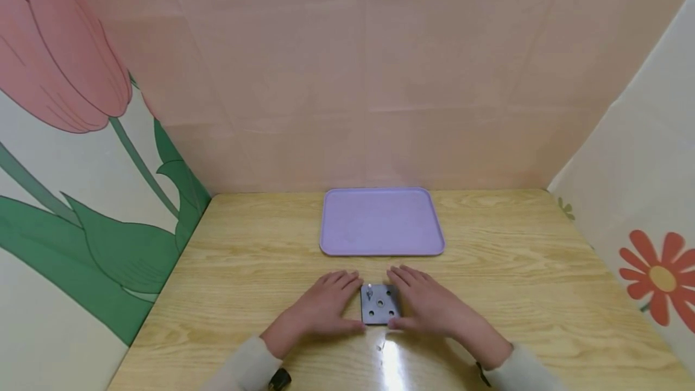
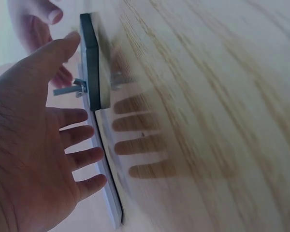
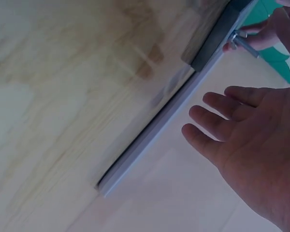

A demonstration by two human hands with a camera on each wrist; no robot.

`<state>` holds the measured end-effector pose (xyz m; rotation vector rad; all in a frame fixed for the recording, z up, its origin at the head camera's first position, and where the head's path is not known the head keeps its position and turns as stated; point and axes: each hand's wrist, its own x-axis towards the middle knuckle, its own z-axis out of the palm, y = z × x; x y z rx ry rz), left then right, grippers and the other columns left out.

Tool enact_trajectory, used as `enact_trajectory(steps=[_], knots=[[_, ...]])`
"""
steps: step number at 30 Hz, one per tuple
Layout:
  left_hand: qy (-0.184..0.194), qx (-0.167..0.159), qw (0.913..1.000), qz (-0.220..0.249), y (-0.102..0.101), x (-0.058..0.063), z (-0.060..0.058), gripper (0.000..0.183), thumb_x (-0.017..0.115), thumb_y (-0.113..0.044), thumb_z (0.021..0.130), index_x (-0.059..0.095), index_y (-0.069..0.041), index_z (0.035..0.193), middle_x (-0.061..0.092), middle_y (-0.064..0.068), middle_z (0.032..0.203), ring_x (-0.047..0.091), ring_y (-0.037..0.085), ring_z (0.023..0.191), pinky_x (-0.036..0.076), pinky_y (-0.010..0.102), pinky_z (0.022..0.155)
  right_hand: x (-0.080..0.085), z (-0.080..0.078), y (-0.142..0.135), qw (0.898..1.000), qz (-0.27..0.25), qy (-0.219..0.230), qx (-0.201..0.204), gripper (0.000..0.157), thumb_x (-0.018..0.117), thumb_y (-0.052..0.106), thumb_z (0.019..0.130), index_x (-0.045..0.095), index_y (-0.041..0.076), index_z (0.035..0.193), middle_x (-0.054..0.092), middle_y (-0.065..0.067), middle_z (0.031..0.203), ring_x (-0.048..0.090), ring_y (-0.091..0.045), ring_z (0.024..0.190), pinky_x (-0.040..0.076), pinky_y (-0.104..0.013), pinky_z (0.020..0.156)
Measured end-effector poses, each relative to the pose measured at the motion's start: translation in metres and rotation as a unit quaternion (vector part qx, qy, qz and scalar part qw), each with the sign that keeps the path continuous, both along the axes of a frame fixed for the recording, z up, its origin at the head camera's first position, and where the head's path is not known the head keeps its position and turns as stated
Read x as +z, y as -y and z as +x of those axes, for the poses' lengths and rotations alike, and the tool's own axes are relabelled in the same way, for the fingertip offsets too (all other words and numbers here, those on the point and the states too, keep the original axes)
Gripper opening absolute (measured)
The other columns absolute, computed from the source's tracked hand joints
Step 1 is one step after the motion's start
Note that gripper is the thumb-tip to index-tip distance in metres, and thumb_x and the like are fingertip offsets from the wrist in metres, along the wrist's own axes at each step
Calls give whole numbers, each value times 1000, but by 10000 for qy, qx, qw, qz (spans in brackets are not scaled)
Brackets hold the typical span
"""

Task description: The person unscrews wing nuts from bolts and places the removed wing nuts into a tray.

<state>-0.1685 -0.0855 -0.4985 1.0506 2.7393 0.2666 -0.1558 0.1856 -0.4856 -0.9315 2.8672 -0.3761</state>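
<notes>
A grey square plate with several round holes lies on the table between the two hands. From its far-left corner stands a silver bolt; around the bolt's base, in the left wrist view, sits a small nut with wing-like sides. My left hand is on the plate's left, fingers extended and thumb tip right at the near-left corner. On the other side my right hand has its fingers straight, and its thumb overlaps the near-right corner in the head view. Neither hand has its fingers curled round anything.
Behind the plate, a purple tray lies flat near the table's back edge. The wood-grain table is bounded by a plain pink backdrop and flower-printed side panels. A bright light reflection shows in front of the plate.
</notes>
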Motion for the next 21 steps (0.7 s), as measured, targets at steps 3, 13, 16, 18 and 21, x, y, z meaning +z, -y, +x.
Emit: enact_trajectory(steps=[3,13,16,18,21], knots=[[51,12,10000,-2,-1,-1,0,95,54,-74,89,31,-14,159,28,5,166,27,30,151,23,51,123,-2,1,3,9999,36,95,30,99,72,63,82,39,2,153,39,-20,157,34,-42,145,30,-60,117],[12,21,9999,-159,-3,-4,-1,95,54,-75,88,32,-16,159,29,3,165,29,27,150,24,47,123,-6,1,9,9997,71,89,197,96,74,59,82,42,1,151,46,-19,152,41,-39,141,35,-58,115],[15,19,9998,-186,-4,-5,-1,95,53,-76,88,32,-16,159,29,2,165,28,26,150,24,47,123,-7,2,11,9996,96,26,247,95,76,57,81,43,0,150,48,-17,150,45,-36,138,38,-54,114],[-12,13,9998,-191,-4,-5,-1,95,53,-76,88,32,-16,159,28,3,165,28,26,150,24,47,123,-7,2,12,9995,138,-20,278,94,76,56,81,44,-1,149,50,-17,148,46,-34,137,39,-52,114],[-53,7,9998,-208,-5,-5,-1,95,54,-75,88,32,-16,159,29,3,165,29,26,150,24,46,123,-7,1,14,9992,209,-116,325,91,78,52,81,45,-2,147,53,-16,144,49,-33,134,41,-50,113]])
